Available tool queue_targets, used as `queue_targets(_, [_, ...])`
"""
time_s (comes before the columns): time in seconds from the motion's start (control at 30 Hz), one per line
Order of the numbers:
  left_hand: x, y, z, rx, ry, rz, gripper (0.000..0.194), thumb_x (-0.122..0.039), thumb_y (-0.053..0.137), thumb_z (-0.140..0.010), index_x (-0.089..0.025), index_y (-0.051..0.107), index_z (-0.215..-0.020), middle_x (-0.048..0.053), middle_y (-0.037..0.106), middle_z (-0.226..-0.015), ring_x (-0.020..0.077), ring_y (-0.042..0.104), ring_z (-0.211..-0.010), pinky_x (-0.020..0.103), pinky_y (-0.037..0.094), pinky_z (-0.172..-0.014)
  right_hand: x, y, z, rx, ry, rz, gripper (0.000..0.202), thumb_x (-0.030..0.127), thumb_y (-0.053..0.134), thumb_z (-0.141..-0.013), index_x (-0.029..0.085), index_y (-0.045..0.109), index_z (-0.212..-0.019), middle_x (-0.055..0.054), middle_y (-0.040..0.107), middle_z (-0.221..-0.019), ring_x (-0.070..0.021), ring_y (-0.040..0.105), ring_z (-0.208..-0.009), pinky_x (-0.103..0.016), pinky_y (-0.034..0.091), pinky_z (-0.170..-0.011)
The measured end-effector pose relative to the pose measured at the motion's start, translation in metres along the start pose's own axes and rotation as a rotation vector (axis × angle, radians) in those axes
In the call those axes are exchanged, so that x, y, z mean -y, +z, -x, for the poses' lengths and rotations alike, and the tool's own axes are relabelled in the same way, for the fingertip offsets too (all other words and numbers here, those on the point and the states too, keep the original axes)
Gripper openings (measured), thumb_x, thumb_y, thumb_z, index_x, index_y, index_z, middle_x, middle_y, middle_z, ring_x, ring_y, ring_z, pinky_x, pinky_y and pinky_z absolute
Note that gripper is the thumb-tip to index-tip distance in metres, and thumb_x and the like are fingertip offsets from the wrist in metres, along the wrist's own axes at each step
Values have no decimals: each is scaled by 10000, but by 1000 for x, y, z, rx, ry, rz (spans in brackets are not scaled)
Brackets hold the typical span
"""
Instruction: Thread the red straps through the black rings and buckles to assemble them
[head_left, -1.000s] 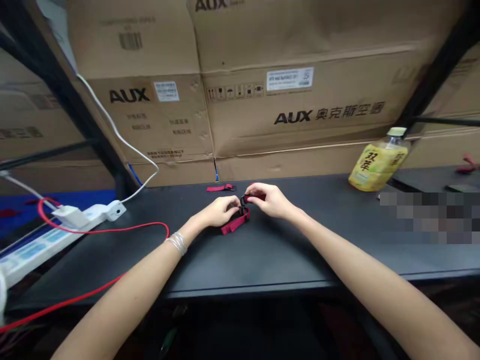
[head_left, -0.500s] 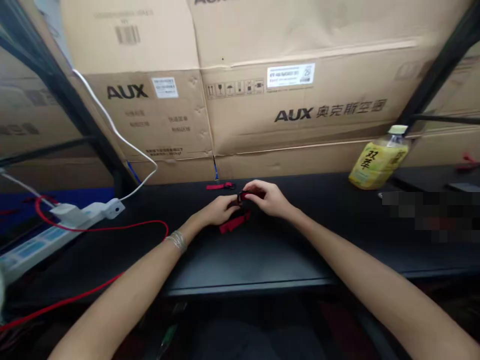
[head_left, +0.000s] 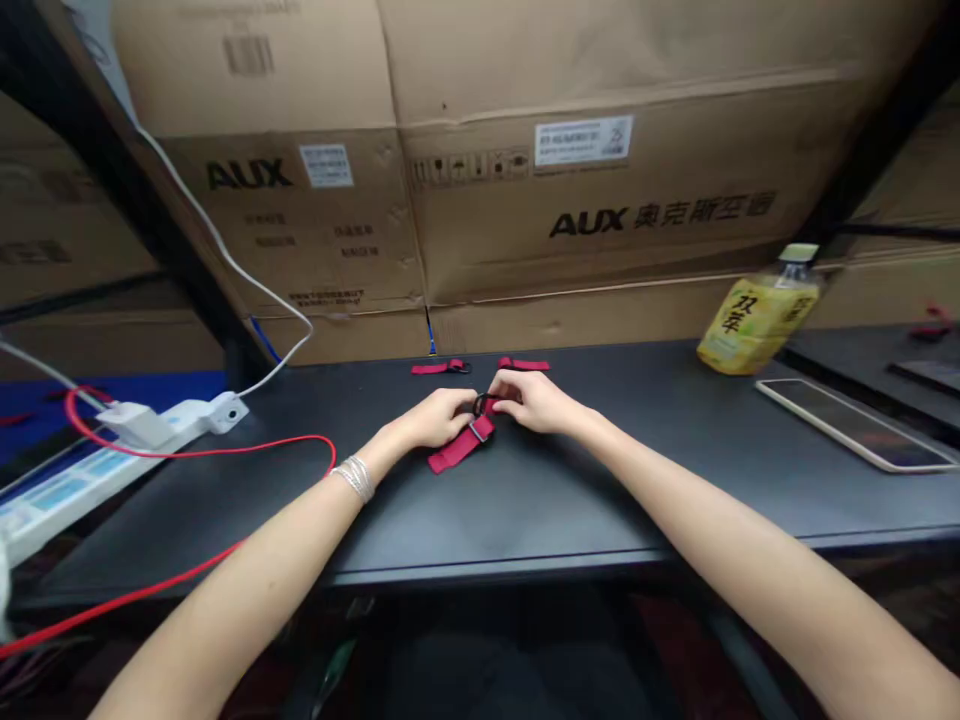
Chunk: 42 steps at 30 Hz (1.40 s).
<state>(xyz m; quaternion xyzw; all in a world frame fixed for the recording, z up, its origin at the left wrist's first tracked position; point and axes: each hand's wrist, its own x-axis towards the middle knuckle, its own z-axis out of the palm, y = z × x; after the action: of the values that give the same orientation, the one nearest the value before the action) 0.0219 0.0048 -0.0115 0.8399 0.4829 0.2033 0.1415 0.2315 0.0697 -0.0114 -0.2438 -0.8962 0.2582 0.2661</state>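
Between my two hands is a red webbing strap (head_left: pixel 454 456) with a black ring-like part and a buckle (head_left: pixel 478 430). My left hand (head_left: pixel 441 418) pinches it from the left, thumb and fingers closed at the black part. From the right, my right hand (head_left: pixel 531 400) closes its fingertips on the other side of the same strap. The strap's loose end slants down to the left over the dark tabletop. Behind my hands lie another red strap (head_left: pixel 431 368) with a black buckle and, to its right, a second one (head_left: pixel 529 365).
Cardboard boxes (head_left: pixel 480 230) stand along the back of the black table (head_left: pixel 525 520). A yellow-labelled bottle (head_left: pixel 757 320) and a phone (head_left: pixel 862 425) are at the right. On the left are a white power strip (head_left: pixel 82 480), a white cable (head_left: pixel 225 255) and a red cable (head_left: pixel 172 580).
My hands have lowered slightly, and the held strap's end now slants further down to the left. The strap behind my right hand has come into sight.
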Motion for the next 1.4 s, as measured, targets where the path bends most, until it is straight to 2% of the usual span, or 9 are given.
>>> queue_targets(0.2, [-3, -1, 1, -9, -9, 19, 64, -171, 506, -843, -172, 569, -836, -18, 566, -696, 135, 476, -631, 252, 352, -605, 6, -4, 1, 6, -18, 18, 122, 189, 619, -825, 150, 613, -941, -3, 611, -742, -107, 541, -663, -226, 416, -644])
queue_targets(0.43, [-3, -2, 0, -44, -41, 46, 92, -224, 512, -860, -171, 580, -892, -2, 592, -740, 142, 491, -648, 262, 374, -624, 6, -5, 2, -16, -35, -18, 150, 238, 594, -845, 153, 626, -963, -13, 633, -766, -113, 555, -684, -237, 432, -665])
queue_targets(0.63, [-5, -3, 1, -57, -33, 87, 119, -244, 504, -879, -175, 588, -927, 4, 621, -775, 144, 514, -657, 264, 386, -632, 7, -5, 2, -67, -31, -15, 151, 291, 580, -857, 152, 625, -895, -20, 646, -758, -118, 569, -668, -241, 430, -645])
queue_targets(1.0, [-4, -1, 0, -45, -43, 59, 166, -282, 540, -885, -151, 624, -943, 27, 663, -789, 153, 555, -655, 264, 406, -623, 12, -8, 2, -179, -52, -39, 136, 284, 564, -862, 154, 606, -861, -13, 643, -736, -109, 543, -650, -232, 408, -641])
queue_targets(1.2, [-4, -1, 0, -44, -36, 36, 161, -281, 539, -885, -150, 632, -904, 24, 656, -762, 147, 542, -647, 262, 392, -621, 11, -9, 2, -124, -40, -20, 128, 276, 569, -859, 153, 602, -848, -14, 630, -729, -108, 537, -645, -231, 406, -631])
queue_targets(1.3, [-3, -1, 0, -36, -46, 44, 161, -282, 537, -884, -151, 629, -895, 17, 643, -742, 141, 531, -631, 255, 385, -606, 10, -9, 2, -133, -55, 16, 97, 251, 580, -844, 155, 597, -833, -27, 632, -772, -118, 547, -676, -246, 423, -657])
queue_targets(1.4, [-3, 0, -1, -36, -59, 36, 167, -285, 541, -877, -152, 637, -904, 13, 637, -727, 139, 525, -616, 251, 381, -593, 8, -9, 1, -161, -84, -2, 52, 210, 578, -830, 159, 586, -822, -62, 672, -916, -145, 599, -802, -279, 462, -764])
